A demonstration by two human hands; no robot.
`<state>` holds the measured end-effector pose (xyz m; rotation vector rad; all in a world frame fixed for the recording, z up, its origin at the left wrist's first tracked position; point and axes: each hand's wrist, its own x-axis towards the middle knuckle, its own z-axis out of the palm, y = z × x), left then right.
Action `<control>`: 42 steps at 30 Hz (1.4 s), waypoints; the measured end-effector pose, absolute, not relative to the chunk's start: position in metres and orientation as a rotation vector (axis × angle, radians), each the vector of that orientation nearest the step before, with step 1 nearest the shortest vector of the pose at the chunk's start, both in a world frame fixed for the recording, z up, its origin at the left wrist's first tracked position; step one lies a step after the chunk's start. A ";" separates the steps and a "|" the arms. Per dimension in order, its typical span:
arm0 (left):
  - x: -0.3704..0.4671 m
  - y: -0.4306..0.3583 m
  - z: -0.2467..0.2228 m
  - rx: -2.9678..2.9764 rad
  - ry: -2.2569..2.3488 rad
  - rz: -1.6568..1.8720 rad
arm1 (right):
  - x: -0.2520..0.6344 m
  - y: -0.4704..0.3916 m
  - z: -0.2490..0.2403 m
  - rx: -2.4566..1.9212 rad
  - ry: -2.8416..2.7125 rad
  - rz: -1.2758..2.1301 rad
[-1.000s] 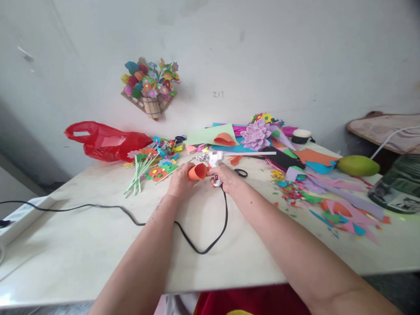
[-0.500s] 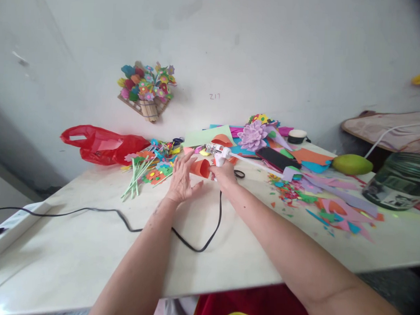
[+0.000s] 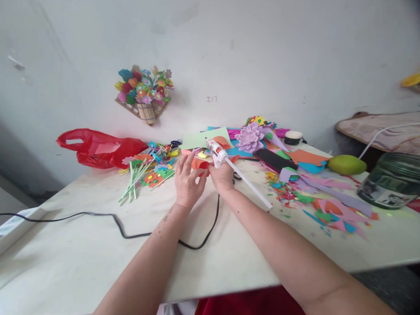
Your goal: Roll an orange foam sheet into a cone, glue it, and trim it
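Observation:
Near the middle of the table [image 3: 89, 254], my left hand [image 3: 188, 184] pinches an orange curled foam sheet [image 3: 198, 163] between thumb and fingers. My right hand [image 3: 223, 177] is wrapped round a white hot glue gun [image 3: 217, 151]; its nozzle points up and away to the left. A long white glue stick [image 3: 250, 184] juts from the gun's back, slanting down to the right over my forearm. The right fingertips meet the edge of the orange sheet, and whether they also grip it is unclear. A black cord [image 3: 207, 238] runs from below the right hand leftward.
Foam flowers with pale green stems [image 3: 135, 182] lie left, beside a red plastic bag [image 3: 100, 147]. To the right are a dark phone [image 3: 273, 159], foam scraps [image 3: 335, 212], a green mango-like fruit [image 3: 346, 164] and a glass jar [image 3: 390, 182]. A lilac foam flower [image 3: 250, 137] stands behind.
My left hand has moved right and its thumb has closed on the orange sheet. The glue gun has turned, so its stick now slants more steeply downward. The view has shifted slightly.

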<state>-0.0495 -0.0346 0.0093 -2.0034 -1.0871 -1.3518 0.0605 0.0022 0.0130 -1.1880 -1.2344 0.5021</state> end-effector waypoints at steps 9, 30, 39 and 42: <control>-0.051 -0.033 0.005 -1.850 -1.274 -1.289 | 0.057 -0.003 0.010 -1.262 -1.374 0.296; -0.051 -0.033 0.009 -1.792 -1.727 -1.401 | 0.053 -0.016 0.010 -1.270 -1.646 0.123; -0.050 -0.034 0.010 -1.804 -1.890 -1.406 | 0.053 -0.014 0.006 -1.283 -1.644 0.138; -0.052 -0.034 0.011 -1.786 -1.984 -1.387 | 0.056 -0.011 0.008 -1.223 -1.601 0.177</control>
